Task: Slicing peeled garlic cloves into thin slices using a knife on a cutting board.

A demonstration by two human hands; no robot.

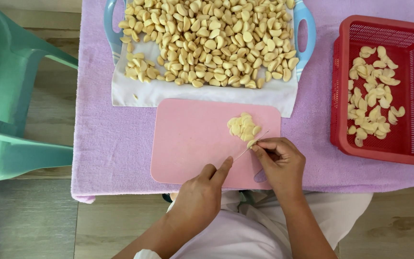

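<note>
Closest to the camera were the person's two hands, meeting at the near edge of the pink cutting board. From there the scene ran from big to small.

Largest was the table, covered by a lilac towel, probably to keep the board from sliding and to soak up juice. At 12 o'clock sat a blue-handled tray lined with a white cloth and heaped with whole peeled garlic cloves, set within easy reach as the supply. At 3 o'clock stood a red basket holding the sliced garlic, kept well apart from the whole cloves so the two would not mix. At 9 o'clock, off the table, a green plastic chair stood.

On the board, towards its 2 o'clock corner, lay a small heap of garlic slices, pushed just beyond the cutting spot.

The left hand was closed around the handle of a thin knife, forefinger stretched along it for control, the blade slanting up to 1 o'clock. The right hand was curled, fingertips pinching a single clove against the board beside the blade, seemingly tucked back from the edge.
</note>
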